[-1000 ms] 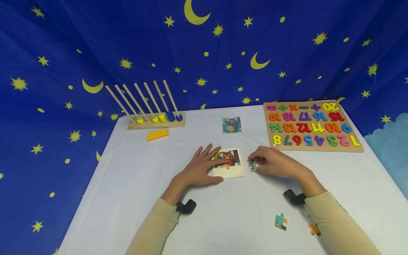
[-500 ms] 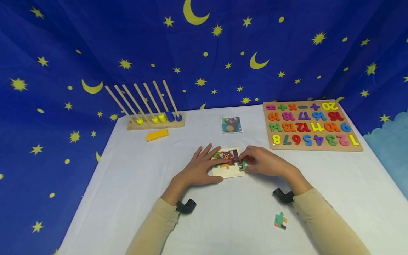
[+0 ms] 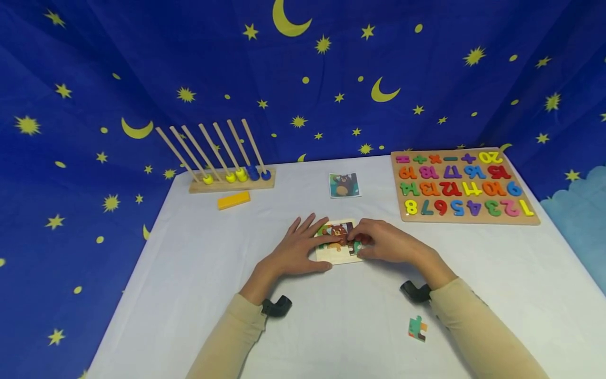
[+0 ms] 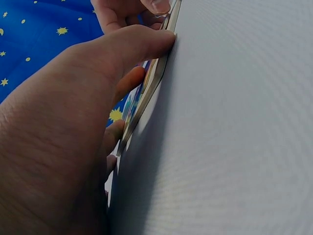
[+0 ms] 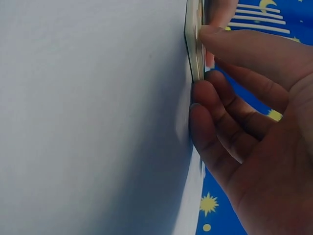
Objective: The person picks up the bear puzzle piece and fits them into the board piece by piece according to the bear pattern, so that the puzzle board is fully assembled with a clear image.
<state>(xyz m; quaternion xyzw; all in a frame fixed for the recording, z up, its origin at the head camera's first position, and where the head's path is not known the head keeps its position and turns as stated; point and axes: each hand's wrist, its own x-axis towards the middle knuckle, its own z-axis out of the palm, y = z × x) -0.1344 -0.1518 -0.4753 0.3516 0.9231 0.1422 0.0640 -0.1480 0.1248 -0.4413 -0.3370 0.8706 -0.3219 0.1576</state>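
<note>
A small wooden jigsaw tray [image 3: 337, 258] with a brown bear picture lies flat on the white-covered table. Across its left side rests my left hand [image 3: 297, 251], fingers spread, index finger over the bear and thumb near the tray's front edge. My right hand [image 3: 387, 241] pinches a green-and-brown jigsaw piece [image 3: 355, 249] over the tray's right side; its fingers partly hide the piece. In the right wrist view the right thumb [image 5: 230, 40] lies on top at the tray's edge, the other fingers curled beside it. The left wrist view shows the left thumb [image 4: 151, 41] along the near edge.
A loose green jigsaw piece [image 3: 417, 329] lies near the right sleeve. Behind the tray is a bear picture card [image 3: 344, 186]. A number board [image 3: 445, 198] stands back right; a peg abacus [image 3: 260, 185] and a yellow-orange block [image 3: 234, 200] are back left.
My right hand has moved left with the jigsaw piece, from beside the tray to over its right side. The left hand has stayed put. The right sleeve now covers an orange piece seen earlier.
</note>
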